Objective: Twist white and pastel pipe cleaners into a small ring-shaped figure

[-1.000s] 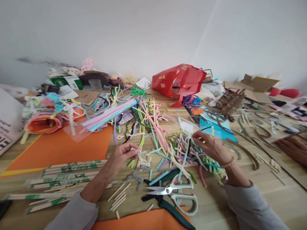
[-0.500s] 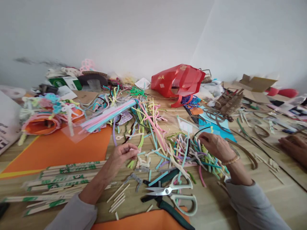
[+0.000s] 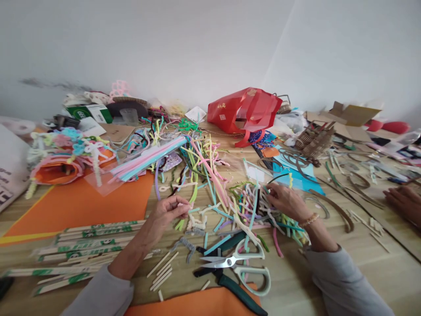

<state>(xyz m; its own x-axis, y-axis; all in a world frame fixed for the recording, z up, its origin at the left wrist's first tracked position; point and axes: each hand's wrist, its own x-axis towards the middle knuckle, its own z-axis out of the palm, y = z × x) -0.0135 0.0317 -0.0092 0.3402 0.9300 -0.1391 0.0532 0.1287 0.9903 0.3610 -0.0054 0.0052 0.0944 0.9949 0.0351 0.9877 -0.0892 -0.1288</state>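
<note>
My left hand [image 3: 169,211] hovers over the middle of the table, thumb and fingers pinched together at a small pale bit I cannot name. Just right of its fingertips lie a cream bent pipe cleaner piece [image 3: 196,223] and a grey coiled one [image 3: 187,246]. My right hand [image 3: 288,202] reaches into a heap of coloured pipe cleaners [image 3: 250,199], fingers bent together; what its fingertips grip is hidden. Between and below the hands rest white-handled scissors [image 3: 230,262], on top of dark green-handled pliers [image 3: 230,287].
Wrapped chopsticks [image 3: 88,243] and cut sticks [image 3: 161,274] lie at the left front. Orange sheets [image 3: 108,206], a bundle of long pipe cleaners [image 3: 151,158] and a red bag [image 3: 243,109] lie farther off. Another person's hand [image 3: 403,202] rests at the right edge.
My right hand has shifted a little to the left and down over the heap of pipe cleaners. My left hand stays almost where it was.
</note>
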